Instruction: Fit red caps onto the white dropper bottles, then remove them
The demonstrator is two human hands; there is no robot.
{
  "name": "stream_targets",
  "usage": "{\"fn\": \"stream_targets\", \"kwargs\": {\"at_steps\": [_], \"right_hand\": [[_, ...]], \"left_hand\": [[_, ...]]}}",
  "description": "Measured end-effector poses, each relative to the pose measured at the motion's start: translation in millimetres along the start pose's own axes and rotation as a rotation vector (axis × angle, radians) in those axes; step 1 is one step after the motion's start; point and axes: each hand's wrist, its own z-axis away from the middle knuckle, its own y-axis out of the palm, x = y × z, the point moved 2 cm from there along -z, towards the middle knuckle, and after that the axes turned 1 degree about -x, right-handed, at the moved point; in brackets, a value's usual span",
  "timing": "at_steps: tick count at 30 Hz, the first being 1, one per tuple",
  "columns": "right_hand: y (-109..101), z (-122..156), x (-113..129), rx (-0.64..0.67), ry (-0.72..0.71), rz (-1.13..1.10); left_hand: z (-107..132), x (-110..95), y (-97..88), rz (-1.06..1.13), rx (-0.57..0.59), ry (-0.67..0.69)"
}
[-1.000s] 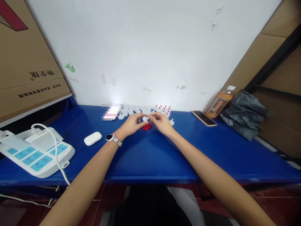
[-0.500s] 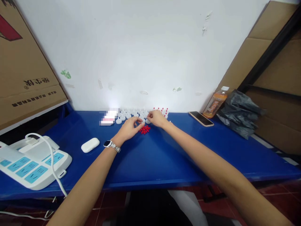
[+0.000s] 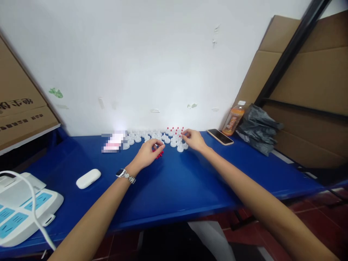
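My left hand (image 3: 149, 154) hovers over a small pile of red tips (image 3: 160, 154), its fingers curled and thumb near the forefinger. What it pinches, if anything, is too small to make out. My right hand (image 3: 194, 139) is at the right end of the white nozzle caps, its thumb and forefinger pinched at a red-tipped nozzle cap (image 3: 179, 136). Several other caps with red tips stand in rows behind it. Plain white nozzle caps (image 3: 138, 139) spread to the left along the wall, and a few more (image 3: 180, 148) stand just in front of my right fingers.
A phone (image 3: 220, 137), a drink bottle (image 3: 234, 117) and a black plastic bag (image 3: 259, 127) lie to the right. On the left are a white case (image 3: 88, 178), a power strip (image 3: 51, 203) with a cable, and a blurred pink-white item (image 3: 114, 142). Cardboard (image 3: 21, 116) leans at the side.
My right hand has moved right, from beside my left hand to the red-tipped caps. My left hand stays by the red pile. The view has turned rightward.
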Motion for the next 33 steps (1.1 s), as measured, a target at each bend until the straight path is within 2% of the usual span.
{"fn": "stream_targets", "kwargs": {"at_steps": [7, 10, 13, 16, 18, 20, 22, 26, 29, 33], "right_hand": [[9.5, -25.3, 6.6, 0.110, -0.017, 0.093], [15.5, -34.9, 8.7, 0.128, -0.022, 0.084], [12.7, -37.8, 9.7, 0.106, -0.051, 0.022], [-1.4, -27.8, 19.3, 0.020, -0.106, -0.050], [-11.6, -13.0, 32.9, -0.050, -0.153, -0.129], [-15.5, 5.1, 50.0, -0.066, -0.209, -0.267], [-9.7, 20.8, 65.7, -0.021, -0.223, -0.435], [18.9, 35.3, 84.3, 0.078, -0.171, -0.675], [34.1, 38.8, 92.2, 0.085, -0.203, -0.519], [38.7, 43.5, 100.6, 0.115, -0.268, -0.188]], "left_hand": [[-34.9, -14.2, 15.4, -0.080, 0.002, 0.057], [-34.7, -11.9, 20.9, -0.069, -0.035, 0.044], [-27.2, -4.3, 22.1, -0.067, -0.027, 0.023], [-20.9, -0.1, 16.6, -0.060, -0.035, 0.002], [-19.0, -2.4, 11.3, -0.037, -0.075, 0.009], [-17.9, -7.2, 7.3, -0.001, -0.102, 0.042], [-16.3, -11.1, 4.7, 0.034, -0.099, 0.081], [-8.8, -6.3, -0.8, 0.019, -0.018, 0.114], [-1.9, 3.4, -8.4, -0.065, 0.001, 0.144], [1.6, 8.9, -16.9, -0.172, -0.001, 0.193]]}}
